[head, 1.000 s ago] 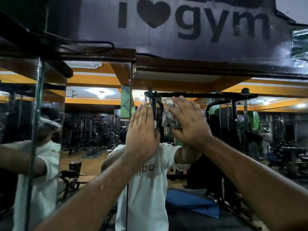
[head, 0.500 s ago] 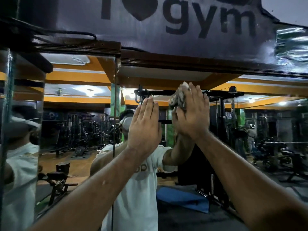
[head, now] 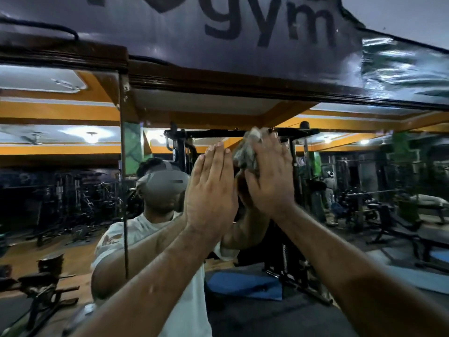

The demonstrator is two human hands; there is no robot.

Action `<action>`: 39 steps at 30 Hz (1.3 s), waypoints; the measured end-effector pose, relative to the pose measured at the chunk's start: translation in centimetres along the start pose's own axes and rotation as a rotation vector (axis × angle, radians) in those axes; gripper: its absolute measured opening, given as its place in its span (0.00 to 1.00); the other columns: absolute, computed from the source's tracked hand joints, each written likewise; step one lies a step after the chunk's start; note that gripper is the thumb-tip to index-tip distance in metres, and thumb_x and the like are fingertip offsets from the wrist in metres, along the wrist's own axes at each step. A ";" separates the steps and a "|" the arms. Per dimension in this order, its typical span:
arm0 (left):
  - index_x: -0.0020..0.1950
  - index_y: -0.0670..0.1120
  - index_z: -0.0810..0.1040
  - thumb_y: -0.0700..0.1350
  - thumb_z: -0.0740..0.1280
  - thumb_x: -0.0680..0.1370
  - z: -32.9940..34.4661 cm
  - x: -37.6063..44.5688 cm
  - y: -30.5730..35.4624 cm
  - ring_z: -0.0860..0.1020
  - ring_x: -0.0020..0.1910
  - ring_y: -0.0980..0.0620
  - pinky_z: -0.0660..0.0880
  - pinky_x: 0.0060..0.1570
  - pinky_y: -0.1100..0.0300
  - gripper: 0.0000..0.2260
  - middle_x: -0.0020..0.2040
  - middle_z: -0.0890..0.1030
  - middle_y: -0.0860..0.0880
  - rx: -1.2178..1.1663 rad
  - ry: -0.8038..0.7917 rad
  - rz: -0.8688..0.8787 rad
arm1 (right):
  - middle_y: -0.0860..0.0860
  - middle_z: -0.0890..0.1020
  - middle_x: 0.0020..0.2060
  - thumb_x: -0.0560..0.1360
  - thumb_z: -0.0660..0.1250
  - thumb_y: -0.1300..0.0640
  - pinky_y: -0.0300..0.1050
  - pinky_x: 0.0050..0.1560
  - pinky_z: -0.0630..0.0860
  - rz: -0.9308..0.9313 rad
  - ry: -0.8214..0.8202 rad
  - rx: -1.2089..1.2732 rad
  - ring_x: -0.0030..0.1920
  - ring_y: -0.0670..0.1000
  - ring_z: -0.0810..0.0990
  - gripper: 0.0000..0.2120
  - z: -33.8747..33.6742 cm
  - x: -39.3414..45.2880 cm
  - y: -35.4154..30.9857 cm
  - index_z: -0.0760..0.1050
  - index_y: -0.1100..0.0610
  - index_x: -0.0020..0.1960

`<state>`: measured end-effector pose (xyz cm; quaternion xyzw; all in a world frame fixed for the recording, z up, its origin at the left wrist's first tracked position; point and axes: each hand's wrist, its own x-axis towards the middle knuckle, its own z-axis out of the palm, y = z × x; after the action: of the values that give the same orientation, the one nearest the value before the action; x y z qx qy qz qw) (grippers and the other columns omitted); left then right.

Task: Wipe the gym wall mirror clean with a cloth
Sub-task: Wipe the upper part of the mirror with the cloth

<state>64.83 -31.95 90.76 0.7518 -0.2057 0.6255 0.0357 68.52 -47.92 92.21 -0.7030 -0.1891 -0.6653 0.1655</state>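
Head view, looking forward and up at the gym wall mirror (head: 340, 186), both bare forearms raised toward the glass; the left hand (head: 211, 190) lies flat against the mirror with its fingers straight and close together, pointing up, holding nothing; just beside it, to its right, the right hand (head: 269, 176) presses a crumpled grey cloth (head: 245, 154) against the glass, fingers extended upward over the cloth, which bunches out past the hand's left edge and above the fingertips; how far the thumb wraps the cloth cannot be told, as it is hidden behind the hand; the cloth sits high on the mirror, a little below the dark wooden frame (head: 218, 86) that runs along the mirror's top edge; a vertical seam (head: 124, 190) between two mirror panes runs down to the left of the hands; above the frame hangs a dark banner (head: 170, 45) with the letters "gym" in black, its right end wrinkled and glossy; in the mirror, the reflection of a person in a white T-shirt (head: 145, 239) wearing a grey headset stands behind the left hand; also reflected are an orange-banded ceiling with round lights, a black cable machine (head: 291, 239) behind the hands, a blue mat (head: 243, 285) on the floor, and benches and racks at both sides
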 end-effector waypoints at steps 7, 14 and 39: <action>0.79 0.38 0.61 0.46 0.57 0.82 0.9 0.0 1.4 0.56 0.81 0.42 0.54 0.79 0.45 0.26 0.80 0.60 0.39 0.007 -0.031 -0.032 | 0.58 0.64 0.81 0.76 0.59 0.45 0.67 0.81 0.53 -0.034 0.018 -0.075 0.82 0.60 0.59 0.35 -1.6 1.4 5.8 0.62 0.56 0.81; 0.80 0.37 0.58 0.50 0.46 0.81 2.0 1.1 5.0 0.54 0.81 0.43 0.53 0.80 0.45 0.30 0.81 0.59 0.39 -0.061 -0.012 -0.131 | 0.56 0.61 0.83 0.77 0.60 0.46 0.59 0.83 0.43 -0.194 -0.090 -0.004 0.83 0.56 0.54 0.35 -1.9 2.1 5.1 0.62 0.55 0.82; 0.82 0.42 0.55 0.54 0.56 0.83 5.4 2.1 10.8 0.50 0.82 0.46 0.47 0.80 0.49 0.30 0.83 0.53 0.43 0.139 -0.118 -0.112 | 0.58 0.61 0.82 0.78 0.63 0.41 0.58 0.83 0.41 -0.306 -0.090 -0.030 0.83 0.59 0.56 0.36 -4.4 -1.3 15.0 0.62 0.54 0.81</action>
<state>66.32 -44.06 89.41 0.7984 -0.1211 0.5898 0.0064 71.94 -63.18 91.41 -0.6976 -0.2913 -0.6532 0.0427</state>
